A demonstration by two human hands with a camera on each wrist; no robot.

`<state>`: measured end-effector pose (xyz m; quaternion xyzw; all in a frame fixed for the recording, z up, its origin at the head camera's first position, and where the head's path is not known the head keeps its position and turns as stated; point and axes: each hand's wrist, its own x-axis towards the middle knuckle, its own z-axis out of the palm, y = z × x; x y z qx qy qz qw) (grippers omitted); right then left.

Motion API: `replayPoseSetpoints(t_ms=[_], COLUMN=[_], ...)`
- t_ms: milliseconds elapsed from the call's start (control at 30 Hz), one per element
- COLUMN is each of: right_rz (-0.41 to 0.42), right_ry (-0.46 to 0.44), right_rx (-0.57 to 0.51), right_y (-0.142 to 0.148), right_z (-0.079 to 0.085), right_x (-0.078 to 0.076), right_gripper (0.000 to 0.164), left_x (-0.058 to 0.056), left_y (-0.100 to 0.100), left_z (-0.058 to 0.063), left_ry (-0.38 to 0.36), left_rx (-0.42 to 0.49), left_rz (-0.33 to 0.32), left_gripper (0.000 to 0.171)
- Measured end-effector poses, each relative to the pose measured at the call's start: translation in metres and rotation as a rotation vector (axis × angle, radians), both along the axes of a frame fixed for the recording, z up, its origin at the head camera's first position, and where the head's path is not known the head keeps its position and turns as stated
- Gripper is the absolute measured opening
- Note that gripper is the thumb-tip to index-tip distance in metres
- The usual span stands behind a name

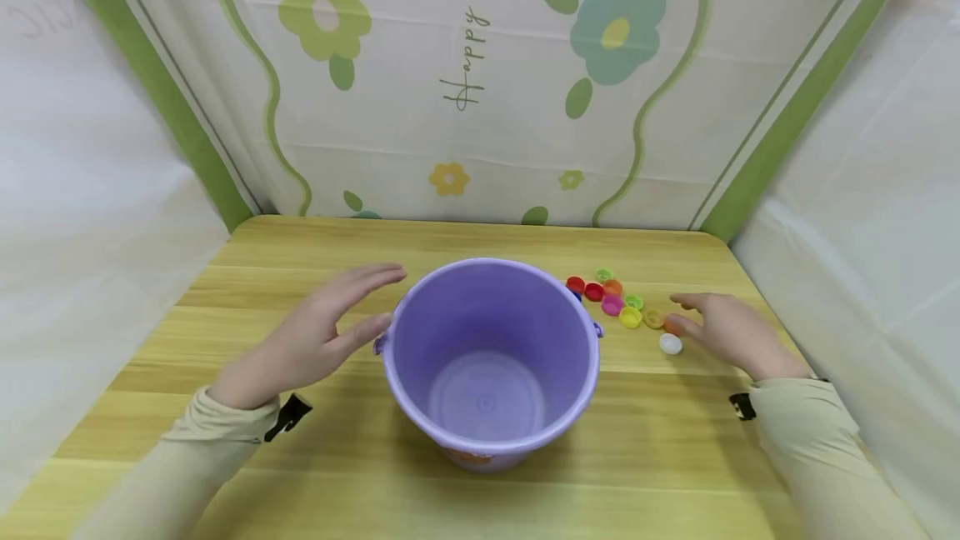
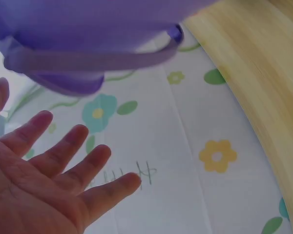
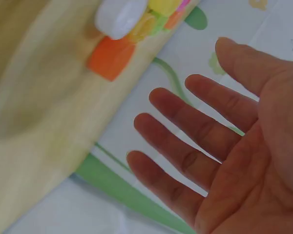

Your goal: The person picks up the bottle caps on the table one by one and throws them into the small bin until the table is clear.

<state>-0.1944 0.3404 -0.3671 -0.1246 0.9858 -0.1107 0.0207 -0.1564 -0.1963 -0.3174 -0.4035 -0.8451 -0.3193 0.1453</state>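
A purple bucket [image 1: 487, 440] stands upright in the middle of the table, and no items show inside it. Beside its left rim is my left hand [image 1: 315, 336], fingers extended and palm facing the bucket. The bucket's handle [image 2: 93, 61] shows in the left wrist view, apart from the spread fingers. To the right, my right hand [image 1: 727, 327] hovers with straight, separated fingers next to a scatter of small colored caps. Nearest to it are a white cap [image 1: 671, 344] and an orange cap [image 3: 112, 57]. Neither hand holds anything.
More caps lie right of the bucket, including a yellow cap [image 1: 630, 317], a magenta cap [image 1: 612, 305] and a red cap [image 1: 575, 285]. The wooden table [image 1: 315, 473] meets a flower-printed curtain [image 1: 510, 132] at its back edge, with white fabric on both sides.
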Motion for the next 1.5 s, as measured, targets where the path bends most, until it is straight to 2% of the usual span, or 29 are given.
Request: replayPoseSetpoints(t_ms=[167,267,333,567,733,1033,1300,1500], right_rz=[0.012,0.006,0.001,0.01,0.025,0.034,0.036,-0.004], right_ry=[0.03,0.016,0.001,-0.017,-0.04,-0.089,-0.097,-0.11], right_rx=[-0.047,-0.091,-0.124,-0.155,-0.149,-0.159,-0.153,-0.163], right_y=[0.018,0.028,0.032,0.041,0.042,0.037,0.036,0.033], right_z=[-0.015,-0.022,-0.025,-0.03,-0.03,-0.03,-0.034,-0.03], right_x=[-0.005,-0.007,-0.007,-0.013,-0.019,-0.026,-0.029,-0.028], right_gripper=[0.05,0.049,0.05,0.051,0.049,0.051,0.044,0.043], left_x=[0.015,0.02,0.022,0.024,0.024,0.021,0.019,0.014], left_y=[0.006,0.007,0.007,0.008,0.009,0.01,0.012,0.015], left_z=[-0.008,-0.013,-0.016,-0.024,-0.027,-0.032,-0.034,-0.031], left_ry=[-0.092,-0.142,-0.143,-0.036,0.02,0.041,0.04,0.14], left_rx=[0.008,0.008,0.016,0.114,0.167,0.217,0.234,0.247], left_rz=[-0.042,-0.057,-0.07,-0.163,-0.221,-0.26,-0.252,-0.294], left_gripper=[0.057,0.062,0.064,0.056,0.06,0.058,0.057,0.056])
